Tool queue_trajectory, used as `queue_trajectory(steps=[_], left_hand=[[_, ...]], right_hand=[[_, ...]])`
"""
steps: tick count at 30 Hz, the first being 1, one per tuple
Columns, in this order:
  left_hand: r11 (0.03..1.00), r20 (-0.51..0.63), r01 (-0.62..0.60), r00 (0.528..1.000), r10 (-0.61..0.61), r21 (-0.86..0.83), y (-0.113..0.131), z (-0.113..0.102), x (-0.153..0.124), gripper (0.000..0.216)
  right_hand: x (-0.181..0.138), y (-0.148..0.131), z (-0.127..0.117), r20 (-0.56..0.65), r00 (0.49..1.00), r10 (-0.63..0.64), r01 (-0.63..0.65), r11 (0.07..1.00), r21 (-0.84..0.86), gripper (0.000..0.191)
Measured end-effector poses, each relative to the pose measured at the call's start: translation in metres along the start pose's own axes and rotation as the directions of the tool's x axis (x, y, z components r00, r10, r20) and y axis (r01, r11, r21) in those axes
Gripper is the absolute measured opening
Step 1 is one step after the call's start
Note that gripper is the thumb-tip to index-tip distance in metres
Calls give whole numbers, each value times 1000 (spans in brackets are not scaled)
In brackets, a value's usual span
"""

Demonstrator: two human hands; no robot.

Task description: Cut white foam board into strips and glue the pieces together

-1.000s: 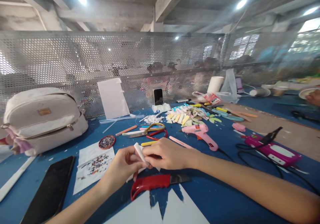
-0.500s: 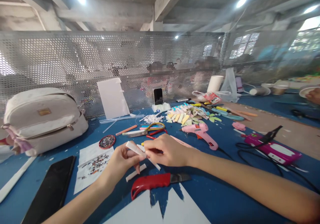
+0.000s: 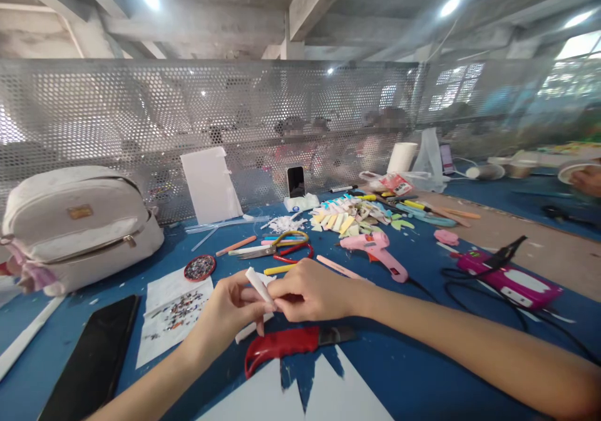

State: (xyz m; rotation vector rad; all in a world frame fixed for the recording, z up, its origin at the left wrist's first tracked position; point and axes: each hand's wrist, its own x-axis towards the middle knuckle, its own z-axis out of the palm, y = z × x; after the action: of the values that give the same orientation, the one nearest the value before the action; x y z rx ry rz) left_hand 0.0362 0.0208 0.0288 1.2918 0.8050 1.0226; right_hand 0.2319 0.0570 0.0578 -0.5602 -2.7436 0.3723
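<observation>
Between my hands is a white strip [image 3: 259, 284], slanted, its upper end sticking up free. My left hand [image 3: 228, 307] pinches it from the left with thumb and fingers. From the right, the curled fingers of my right hand [image 3: 315, 291] close on its lower end and hide that part. A second white strip [image 3: 244, 332] lies on the table just under my left fingers, partly covered. Below both hands rests a knife with a red handle [image 3: 286, 344], its dark blade pointing right. Nearer to me lies a white sheet with a jagged cut edge [image 3: 263, 396].
Scissors [image 3: 267, 252], a pink glue gun [image 3: 373, 246] and a heap of coloured pieces [image 3: 345, 214] lie beyond my hands. A black phone [image 3: 91, 352] and paper with small bits [image 3: 159, 321] are left, near a backpack [image 3: 79, 221]. A purple power strip [image 3: 511, 277] with cables sits right.
My hands have shifted slightly lower. The strip is turned more upright, and its end that stuck out beneath my right fingers no longer shows.
</observation>
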Motion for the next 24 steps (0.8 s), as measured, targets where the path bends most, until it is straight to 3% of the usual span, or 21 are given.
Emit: queue_trajectory(steps=[4,8,12,18,24], left_hand=[[1000,-5,0,1000,0,-20,-4,3,-2,35],[1000,-20,-10,1000,9,-29,-4,3,-3,35],[1000,-36,-21,999,21,-22,1,2,-1,37],[1000,-40,2,999,-2,-11,-1,0,0,42],[999,-41,-10,999,12,37,-4,3,-3,34]], right_hand=[[2,-1,13,-98,994,45,-46,999,-4,12],[4,-5,8,-169,985,44,-50,998,-28,15],[2,-6,-7,-71,997,-16,15,1000,-3,16],[-1,-7,-14,22,998,-57,60,984,-166,18],[0,-13,1,8,996,84,-83,995,-53,15]])
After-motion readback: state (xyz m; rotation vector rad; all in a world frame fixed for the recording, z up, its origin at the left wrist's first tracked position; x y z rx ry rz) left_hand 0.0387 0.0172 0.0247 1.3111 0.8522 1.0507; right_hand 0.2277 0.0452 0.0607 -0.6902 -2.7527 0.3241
